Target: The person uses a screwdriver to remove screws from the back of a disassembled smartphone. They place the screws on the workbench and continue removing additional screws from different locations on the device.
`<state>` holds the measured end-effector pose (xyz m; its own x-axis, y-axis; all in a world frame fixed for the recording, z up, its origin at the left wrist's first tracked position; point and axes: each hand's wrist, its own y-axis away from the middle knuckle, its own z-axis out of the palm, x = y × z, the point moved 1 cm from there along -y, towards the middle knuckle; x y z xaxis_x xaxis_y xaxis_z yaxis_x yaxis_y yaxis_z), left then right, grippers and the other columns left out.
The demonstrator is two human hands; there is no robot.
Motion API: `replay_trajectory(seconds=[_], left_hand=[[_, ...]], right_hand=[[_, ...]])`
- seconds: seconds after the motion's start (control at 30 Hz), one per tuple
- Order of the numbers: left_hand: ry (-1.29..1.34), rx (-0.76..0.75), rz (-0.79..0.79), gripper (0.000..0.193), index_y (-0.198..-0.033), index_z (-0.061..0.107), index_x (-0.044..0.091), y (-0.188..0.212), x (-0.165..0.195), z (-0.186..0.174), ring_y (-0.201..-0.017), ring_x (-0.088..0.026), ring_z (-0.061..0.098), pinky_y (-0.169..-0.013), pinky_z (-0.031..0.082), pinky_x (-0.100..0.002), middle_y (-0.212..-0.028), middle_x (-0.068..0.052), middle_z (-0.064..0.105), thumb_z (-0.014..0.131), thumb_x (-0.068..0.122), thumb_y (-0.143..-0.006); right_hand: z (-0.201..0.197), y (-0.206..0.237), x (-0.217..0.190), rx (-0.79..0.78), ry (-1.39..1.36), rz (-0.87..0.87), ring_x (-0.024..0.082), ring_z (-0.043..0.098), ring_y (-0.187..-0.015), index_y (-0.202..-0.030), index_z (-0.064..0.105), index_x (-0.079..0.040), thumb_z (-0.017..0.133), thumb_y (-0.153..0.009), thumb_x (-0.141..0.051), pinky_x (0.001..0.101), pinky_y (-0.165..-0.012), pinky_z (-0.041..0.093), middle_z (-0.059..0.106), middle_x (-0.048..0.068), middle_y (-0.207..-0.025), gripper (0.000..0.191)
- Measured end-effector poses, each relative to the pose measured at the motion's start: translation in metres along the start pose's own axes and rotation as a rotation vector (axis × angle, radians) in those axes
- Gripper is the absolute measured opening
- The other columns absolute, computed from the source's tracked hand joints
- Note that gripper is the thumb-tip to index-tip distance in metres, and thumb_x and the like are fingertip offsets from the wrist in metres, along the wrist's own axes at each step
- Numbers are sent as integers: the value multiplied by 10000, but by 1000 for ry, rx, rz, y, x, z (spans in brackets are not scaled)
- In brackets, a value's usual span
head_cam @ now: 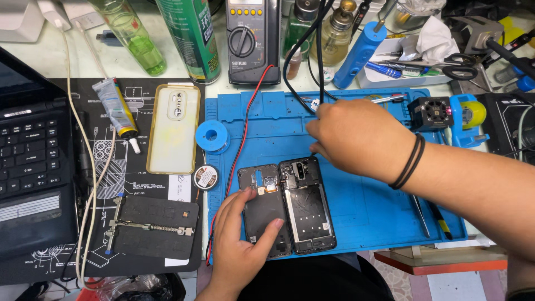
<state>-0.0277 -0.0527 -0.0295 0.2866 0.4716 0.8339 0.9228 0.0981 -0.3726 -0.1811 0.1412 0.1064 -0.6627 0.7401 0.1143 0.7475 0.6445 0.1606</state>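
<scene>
**Left hand on the phone parts, right hand just beyond them**

The left hand (239,245) lies nearest, fingers spread flat on the dark inner cover (263,209), pressing it to the blue mat (368,206). Touching the cover on its right lies the opened phone (306,203), long axis pointing away from the person. Just beyond its far end, the right hand (356,139) is closed around a black cable (301,50); its fingertips are hidden.

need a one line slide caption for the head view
Left hand steadies a dark phone frame beside an opened black phone on a blue work mat; right hand reaches above.
</scene>
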Motion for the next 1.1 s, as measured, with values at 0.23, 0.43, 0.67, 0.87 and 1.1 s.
replay_trajectory(seconds=[0.23, 0.43, 0.67, 0.87, 1.1], left_hand=[[-1, -5, 0, 665, -1302, 573, -44, 0, -1, 0, -1188, -328, 636, -1027, 468, -420, -1228, -175, 683, 878, 176, -754], [7, -3, -12, 674, -1311, 567, -43, 1, -1, 0, -1190, -325, 634, -1027, 466, -420, -1229, -175, 681, 877, 180, -755], [11, -4, -5, 662, -1305, 574, -34, 2, -2, 0, -1214, -342, 619, -1040, 458, -426, -1240, -185, 676, 877, 176, -756], [27, 12, 0, 645, -1301, 579, -26, 2, -2, 1, -1212, -338, 624, -1041, 471, -424, -1231, -177, 681, 876, 181, -767], [36, 62, 19, 606, -1299, 589, -17, 6, -5, 0, -1198, -312, 647, -1047, 482, -406, -1230, -159, 690, 867, 133, -782]], right_hand=[[-3, 2, -4, -29, 33, 6, 345, 697, -809, -928, 743, -108, 714, -824, -351, 480, -670, 558, 692, 131, -900, 266], [-1, 4, -5, 65, -19, -60, 343, 693, -799, -905, 735, -103, 759, -762, -291, 467, -655, 556, 686, 119, -867, 238], [3, 14, 1, 245, -143, 14, 350, 671, -758, -833, 708, -92, 791, -776, -283, 487, -636, 524, 666, 95, -791, 216], [37, 1, -4, 450, -331, 57, 349, 655, -756, -859, 706, -95, 811, -807, -258, 473, -630, 510, 644, 105, -819, 201], [60, 1, 9, 503, -417, 95, 336, 641, -771, -883, 707, -84, 833, -810, -260, 445, -631, 498, 641, 103, -807, 228]])
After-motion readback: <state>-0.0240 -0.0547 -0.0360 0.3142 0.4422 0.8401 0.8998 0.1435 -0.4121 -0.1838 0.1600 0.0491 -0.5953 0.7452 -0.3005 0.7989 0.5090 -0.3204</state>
